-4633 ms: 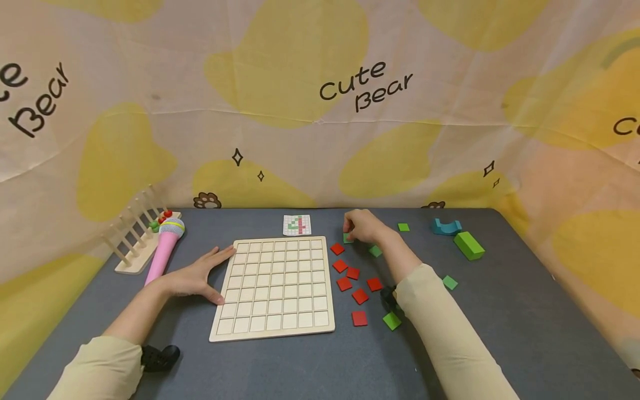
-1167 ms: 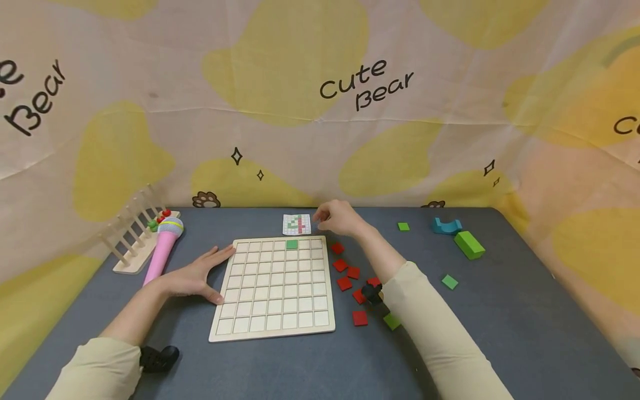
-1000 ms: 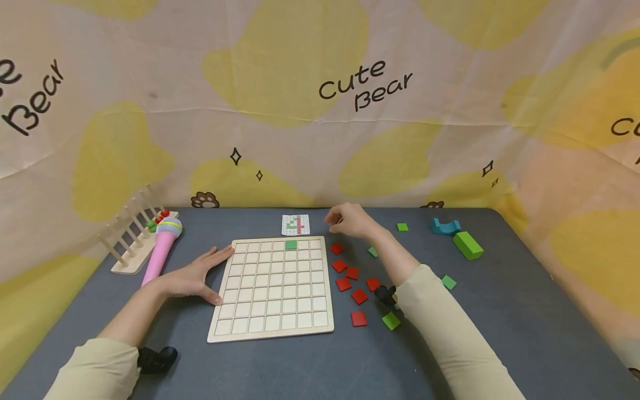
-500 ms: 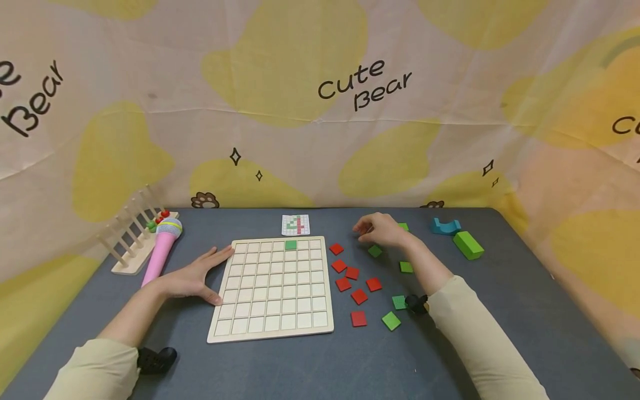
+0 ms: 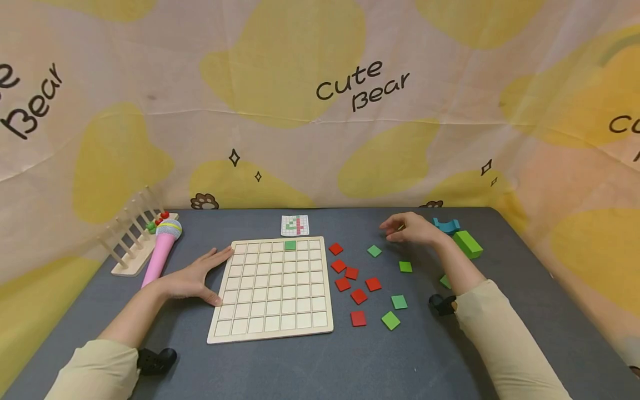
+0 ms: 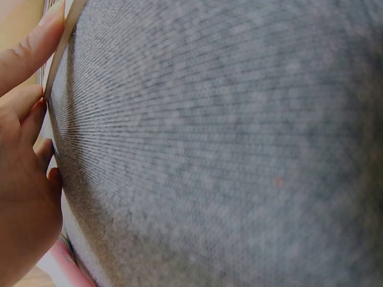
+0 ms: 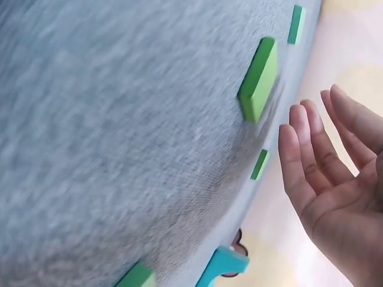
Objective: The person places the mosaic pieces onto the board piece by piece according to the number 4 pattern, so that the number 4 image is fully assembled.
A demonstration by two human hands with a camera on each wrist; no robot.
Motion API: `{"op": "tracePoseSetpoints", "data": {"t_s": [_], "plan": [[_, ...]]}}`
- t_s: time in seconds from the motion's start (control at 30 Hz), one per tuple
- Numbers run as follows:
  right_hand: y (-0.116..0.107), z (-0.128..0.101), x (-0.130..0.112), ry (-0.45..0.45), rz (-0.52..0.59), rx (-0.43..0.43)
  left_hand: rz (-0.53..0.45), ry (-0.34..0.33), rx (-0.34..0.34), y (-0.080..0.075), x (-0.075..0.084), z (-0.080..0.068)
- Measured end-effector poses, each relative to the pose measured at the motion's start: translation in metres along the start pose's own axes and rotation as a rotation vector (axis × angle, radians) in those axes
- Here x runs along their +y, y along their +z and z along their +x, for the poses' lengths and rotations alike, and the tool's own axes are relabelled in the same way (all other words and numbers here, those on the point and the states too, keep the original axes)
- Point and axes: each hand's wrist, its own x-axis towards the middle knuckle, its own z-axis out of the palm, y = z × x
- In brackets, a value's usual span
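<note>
Flat wooden grid board [image 5: 272, 289] lies on grey felt-like table [image 5: 500, 311], long axis running away from the person, one green square tile [image 5: 290, 245] seated in its far row. Left hand [image 5: 192, 278] rests flat against the board's left edge, fingers straight and together. Right hand [image 5: 412, 229] hovers over the table's far right, fingers loosely extended, holding nothing; a small green tile [image 5: 374, 251] lies just left of the fingertips, red tiles [image 5: 358, 295] nearer the board.
</note>
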Motion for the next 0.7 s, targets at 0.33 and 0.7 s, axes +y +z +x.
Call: {"op": "tracePoseSetpoints", "data": {"t_s": [0.33,0.7], "plan": [[0.007,0.003,0.009,-0.086,0.058,-0.135,-0.002,-0.003,0.007,0.0,0.001,-0.003],[0.017,0.007,0.005,-0.06,0.031,-0.193,0.008,0.002,0.009,0.0,0.001,-0.002]]}}
